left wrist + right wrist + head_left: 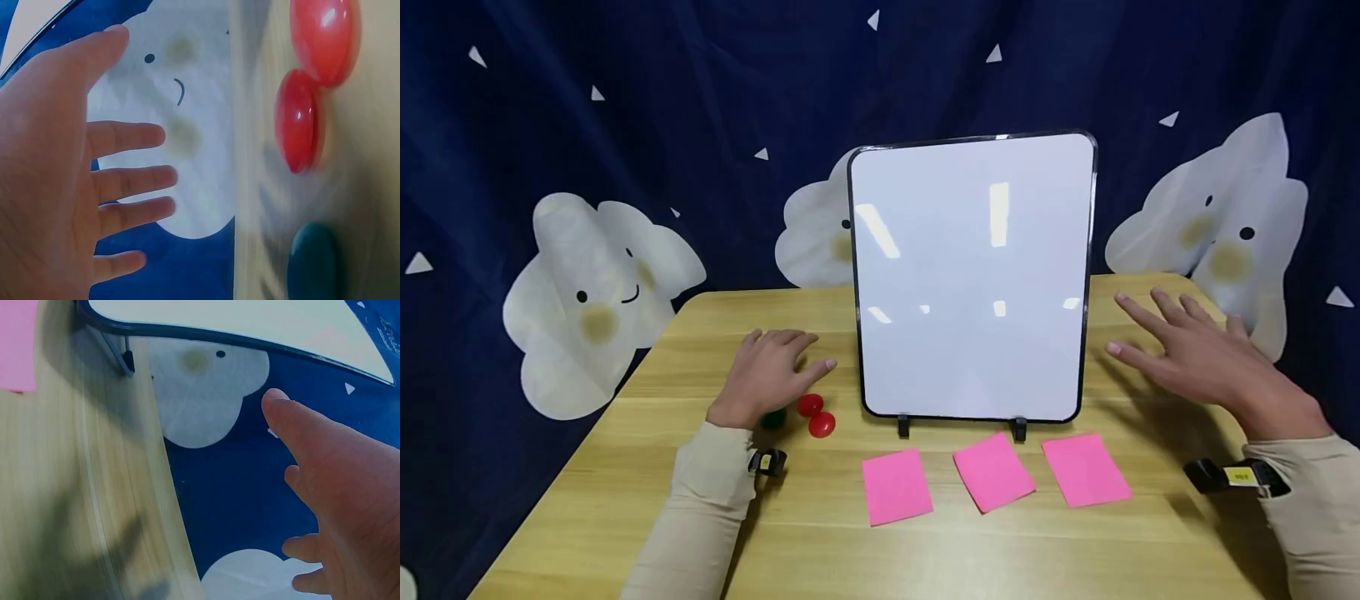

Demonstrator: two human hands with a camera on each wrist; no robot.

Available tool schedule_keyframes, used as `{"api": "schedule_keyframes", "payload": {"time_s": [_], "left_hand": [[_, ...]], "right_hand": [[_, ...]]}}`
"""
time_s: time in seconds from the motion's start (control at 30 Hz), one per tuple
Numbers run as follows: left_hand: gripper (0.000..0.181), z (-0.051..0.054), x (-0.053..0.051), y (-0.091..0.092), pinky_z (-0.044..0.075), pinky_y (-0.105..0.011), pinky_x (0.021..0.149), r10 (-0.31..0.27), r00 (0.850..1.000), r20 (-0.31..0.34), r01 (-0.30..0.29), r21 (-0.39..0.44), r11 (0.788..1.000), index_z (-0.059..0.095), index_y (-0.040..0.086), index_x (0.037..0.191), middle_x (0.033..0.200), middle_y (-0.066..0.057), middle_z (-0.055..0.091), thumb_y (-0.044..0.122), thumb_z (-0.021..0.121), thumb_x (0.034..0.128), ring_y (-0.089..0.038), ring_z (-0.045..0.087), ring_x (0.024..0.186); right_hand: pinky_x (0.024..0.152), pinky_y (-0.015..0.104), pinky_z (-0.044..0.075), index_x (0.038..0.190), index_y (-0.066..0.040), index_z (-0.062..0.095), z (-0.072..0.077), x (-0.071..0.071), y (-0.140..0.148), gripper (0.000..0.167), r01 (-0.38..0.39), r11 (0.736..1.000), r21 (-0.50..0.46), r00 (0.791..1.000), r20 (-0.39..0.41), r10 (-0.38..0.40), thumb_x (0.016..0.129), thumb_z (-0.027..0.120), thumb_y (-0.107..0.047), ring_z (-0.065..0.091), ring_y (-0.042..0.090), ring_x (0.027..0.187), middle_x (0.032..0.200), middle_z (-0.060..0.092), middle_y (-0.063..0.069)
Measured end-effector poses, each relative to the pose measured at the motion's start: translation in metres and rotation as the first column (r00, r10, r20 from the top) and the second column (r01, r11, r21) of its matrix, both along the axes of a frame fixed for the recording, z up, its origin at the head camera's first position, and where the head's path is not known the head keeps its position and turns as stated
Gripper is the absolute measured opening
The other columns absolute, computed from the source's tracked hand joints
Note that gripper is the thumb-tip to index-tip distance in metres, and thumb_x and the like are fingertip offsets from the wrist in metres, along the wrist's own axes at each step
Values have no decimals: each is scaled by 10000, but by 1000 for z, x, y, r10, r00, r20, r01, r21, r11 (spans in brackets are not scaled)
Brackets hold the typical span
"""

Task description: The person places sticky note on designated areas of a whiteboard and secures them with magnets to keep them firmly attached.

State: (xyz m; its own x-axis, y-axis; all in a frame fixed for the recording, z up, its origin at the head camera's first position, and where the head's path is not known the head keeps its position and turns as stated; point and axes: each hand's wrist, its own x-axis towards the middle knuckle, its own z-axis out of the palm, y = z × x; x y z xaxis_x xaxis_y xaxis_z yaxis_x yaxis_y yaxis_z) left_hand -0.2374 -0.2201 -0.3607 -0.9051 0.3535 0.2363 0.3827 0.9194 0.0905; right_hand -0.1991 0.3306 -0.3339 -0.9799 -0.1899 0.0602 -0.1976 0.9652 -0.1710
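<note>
My left hand [767, 375] hovers over the left part of the table, fingers spread and nothing in them. Close by it lie two red round magnets [822, 425] and a dark green one [772, 418], partly covered by the hand in the head view. The left wrist view shows a red magnet [299, 122] and the green magnet [312, 262] beside the left hand [50, 169]. On the other side, my right hand [1202, 358] is raised with spread fingers, to the right of a whiteboard [973, 358]. It holds nothing.
The black-framed whiteboard stands upright on small black feet [1018, 429]. In front of it lie three pink sticky notes [898, 487] in a row on the wooden table [1000, 558]. Behind hangs a dark blue curtain [700, 100] with clouds.
</note>
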Motion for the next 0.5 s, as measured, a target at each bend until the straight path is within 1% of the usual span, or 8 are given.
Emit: {"api": "schedule_keyframes", "payload": {"time_s": [0.1,0.2,0.27,0.33,0.43,0.5], "left_hand": [[648,2,0,2,403,-550,1041,-19,1000,10,19,22,1000,673,109,1305,1306,-117,646,635,491,972,-330,578,1228],[569,3,-1,3,472,-513,977,-32,999,8,31,48,998,688,101,1276,1290,-118,652,565,527,990,-324,604,1192],[517,3,0,4,491,-497,954,-44,999,9,44,73,996,698,108,1258,1290,-102,651,526,553,991,-309,612,1180],[473,1,1,6,490,-494,956,-63,998,23,60,113,992,704,118,1243,1295,-84,645,496,571,992,-297,605,1191],[422,-2,3,8,492,-491,955,-79,996,48,70,174,982,716,134,1218,1291,-51,646,465,591,989,-275,596,1209],[390,-5,5,8,492,-493,955,-83,995,54,70,207,976,727,135,1197,1276,-38,655,441,610,986,-268,597,1208]], "right_hand": [[958,828,100,1622,-275,144,2,-1,-5,794,-34,999,-15,999,13,34,987,471,-623,147,591,1406,1575,184,339],[980,783,175,1621,-274,153,1,-2,-8,788,-58,998,-16,998,12,58,990,482,-611,213,576,1391,1547,241,356],[979,768,222,1620,-274,162,0,-1,-11,791,-67,998,-9,998,4,67,985,492,-612,261,585,1366,1526,278,364],[971,765,256,1619,-273,174,-2,1,-12,795,-65,998,-10,998,2,65,980,496,-620,297,594,1344,1522,304,351],[939,741,338,1608,-232,243,-4,4,-16,787,-79,996,-38,997,-2,79,976,510,-616,386,587,1296,1500,372,325],[924,709,383,1585,-194,320,-5,5,-19,761,-99,993,-69,995,-14,98,976,528,-600,465,548,1260,1461,449,299]]}}
